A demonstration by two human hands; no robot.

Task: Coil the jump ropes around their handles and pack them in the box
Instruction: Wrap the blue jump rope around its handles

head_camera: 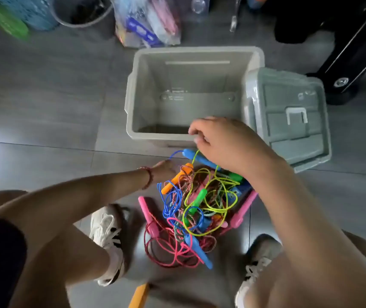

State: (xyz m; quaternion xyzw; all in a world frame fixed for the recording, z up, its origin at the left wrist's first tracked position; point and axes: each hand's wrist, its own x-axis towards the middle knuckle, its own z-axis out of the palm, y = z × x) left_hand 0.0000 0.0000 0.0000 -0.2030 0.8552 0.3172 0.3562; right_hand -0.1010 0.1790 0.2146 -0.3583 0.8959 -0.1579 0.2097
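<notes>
Crouched on a grey tiled floor [44, 121], you hold up a thin yellow-green cord [195, 157], pinched in your right hand [219, 138] at the near rim of the open grey plastic box [146, 96]. The tangled pile of coloured jump ropes [191, 210] lies between your feet. Your left hand [164, 170] touches the pile beside an orange plastic handle [178, 177]; I cannot tell its grip.

Your right hand [219, 143] pinches yellow-green rope [195, 155], holds it above tangled pile of jump ropes [184, 210] on floor [44, 121]. Your left hand [165, 170] at pile's left edge, beside orange handle [177, 177]; fingers blurred, grip unclear. Grey box [155, 135] open behind pile, lid [293, 121] against its right side.
</notes>
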